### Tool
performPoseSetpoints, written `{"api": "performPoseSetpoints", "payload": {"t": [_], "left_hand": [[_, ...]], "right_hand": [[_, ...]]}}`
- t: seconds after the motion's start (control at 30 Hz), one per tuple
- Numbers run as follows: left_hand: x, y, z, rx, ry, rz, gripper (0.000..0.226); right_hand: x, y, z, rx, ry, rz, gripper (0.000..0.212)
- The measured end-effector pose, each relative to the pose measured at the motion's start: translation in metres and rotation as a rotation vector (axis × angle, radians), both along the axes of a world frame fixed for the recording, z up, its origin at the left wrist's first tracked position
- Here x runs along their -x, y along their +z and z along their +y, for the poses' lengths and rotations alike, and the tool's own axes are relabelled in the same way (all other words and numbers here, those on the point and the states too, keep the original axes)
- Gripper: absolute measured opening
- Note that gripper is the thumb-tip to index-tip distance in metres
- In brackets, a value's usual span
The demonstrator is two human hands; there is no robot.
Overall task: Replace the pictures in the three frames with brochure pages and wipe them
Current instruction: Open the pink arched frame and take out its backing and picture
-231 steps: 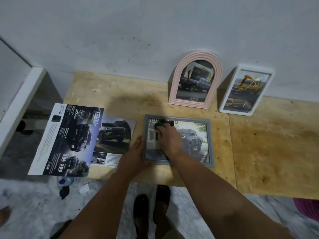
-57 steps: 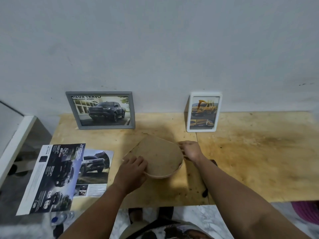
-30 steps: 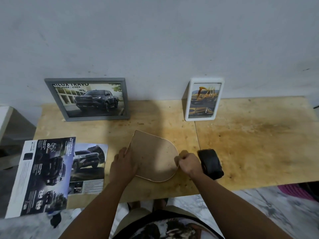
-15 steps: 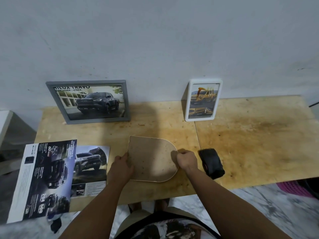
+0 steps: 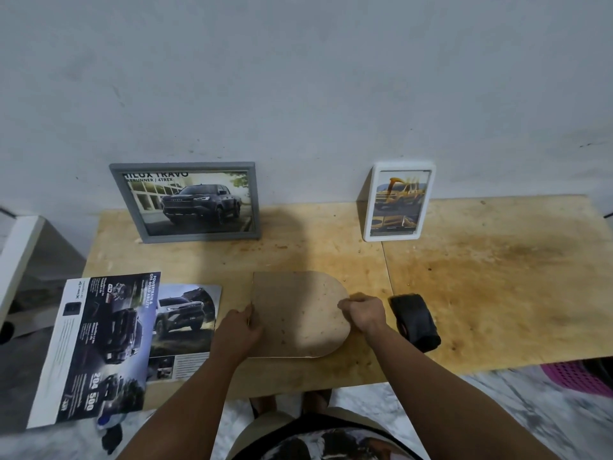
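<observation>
I see the arched frame [image 5: 300,315] face-down near the tabletop's [image 5: 497,277] front edge, long axis left-right, arch pointing right. My left hand [image 5: 237,330] grips its flat end, my right hand's [image 5: 363,313] fingers pinch the arch.

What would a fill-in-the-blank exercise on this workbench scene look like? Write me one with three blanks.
1. The arched frame lies face ____ on the table.
2. The black cloth lies just beyond the ____ hand.
3. The grey frame and the white frame lean against the ____.

Missing words: down; right; wall
</observation>
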State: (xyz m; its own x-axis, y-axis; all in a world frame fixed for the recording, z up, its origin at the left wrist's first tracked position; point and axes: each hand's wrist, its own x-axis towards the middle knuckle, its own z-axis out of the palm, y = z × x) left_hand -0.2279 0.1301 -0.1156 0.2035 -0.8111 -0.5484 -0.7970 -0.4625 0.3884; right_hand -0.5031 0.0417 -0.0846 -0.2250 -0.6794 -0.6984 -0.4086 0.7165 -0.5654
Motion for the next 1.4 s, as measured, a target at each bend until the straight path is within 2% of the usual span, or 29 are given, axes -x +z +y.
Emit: {"api": "performPoseSetpoints", "payload": {"t": [0.13,0.27,0.33,0.5,0.77,0.87,0.97,1.1,1.17,1.27,1.4], "left_hand": [[-0.002,0.003,-0.001,0.019,0.002,-0.018,0.051],[-0.005,0.004,0.001,0.065,0.061,0.018,0.034],[-0.005,0.005,0.001,0.078,0.098,0.015,0.033],[-0.010,0.002,-0.009,0.076,0.134,0.017,0.046],[-0.010,-0.005,-0.013,0.048,0.118,0.050,0.028],[-0.008,-0.004,-0.011,0.060,0.109,0.049,0.026],[-0.008,-0.005,-0.010,0.076,0.084,0.053,0.025],[-0.010,-0.006,-0.008,0.075,0.037,0.039,0.027],[-0.010,-0.006,-0.008,0.076,0.034,0.030,0.028],[-0.010,-0.007,-0.009,0.079,0.023,0.019,0.027],[-0.012,-0.011,-0.010,0.037,0.008,0.002,0.025]], "right_hand": [[-0.001,0.004,0.000,-0.034,-0.094,-0.188,0.007],[0.004,0.009,0.005,0.052,-0.154,-0.387,0.010],[0.004,0.012,0.001,0.110,-0.205,-0.442,0.013],[-0.002,0.026,-0.044,0.214,-0.310,-0.406,0.018],[-0.024,0.016,-0.140,0.198,-0.358,-0.295,0.009],[-0.034,0.021,-0.152,0.216,-0.348,-0.244,0.028],[-0.036,0.022,-0.147,0.295,-0.288,-0.179,0.046],[-0.030,0.010,-0.121,0.357,-0.166,-0.031,0.045],[-0.026,0.003,-0.100,0.348,-0.069,-0.020,0.040],[-0.023,-0.003,-0.062,0.307,0.125,0.037,0.020],[-0.020,-0.009,-0.024,0.214,0.410,0.238,0.020]]}}
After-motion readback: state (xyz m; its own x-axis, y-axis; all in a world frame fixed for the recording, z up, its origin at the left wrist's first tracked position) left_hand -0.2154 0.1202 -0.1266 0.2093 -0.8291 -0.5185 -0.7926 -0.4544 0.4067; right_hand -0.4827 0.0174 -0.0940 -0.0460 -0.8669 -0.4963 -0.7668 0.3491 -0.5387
